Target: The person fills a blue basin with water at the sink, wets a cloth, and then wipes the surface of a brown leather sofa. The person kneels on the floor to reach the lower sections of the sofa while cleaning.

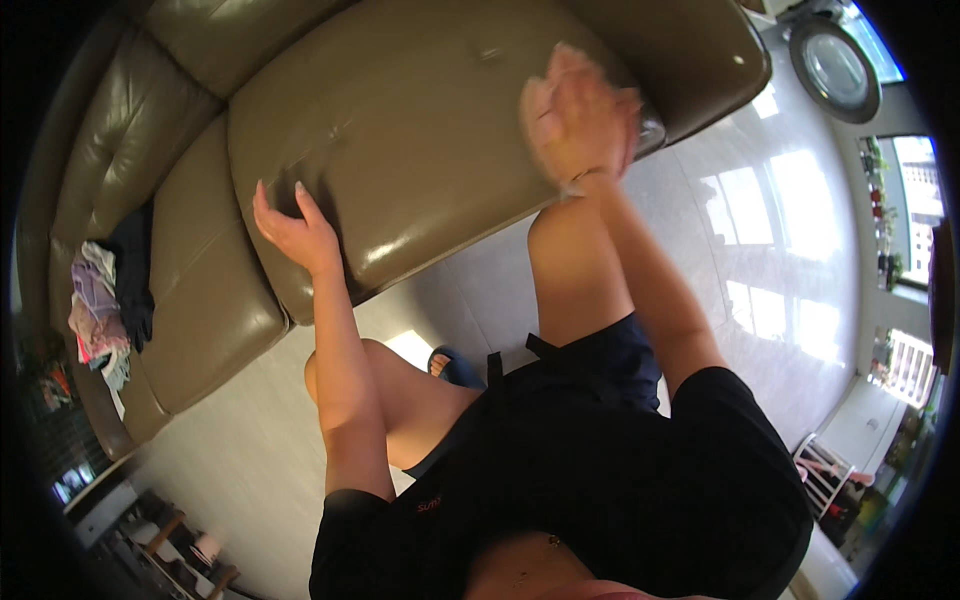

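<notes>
My left hand (298, 229) is held above the near part of a brown leather sofa cushion (420, 142), palm turned sideways, fingers apart and holding nothing. My right hand (581, 120) is blurred by motion over the right end of the same cushion, beside the sofa's armrest (697, 60). Its fingers look spread, with no object visible in it; a thin bracelet circles the wrist. Whether either hand touches the leather is unclear.
Folded clothes (97, 307) and a dark garment (135, 274) lie at the sofa's far left. A front-loading washing machine's round door (835, 70) is at upper right. Grey floor tiles (480, 289) lie below, and a white rack (823, 472) stands at lower right.
</notes>
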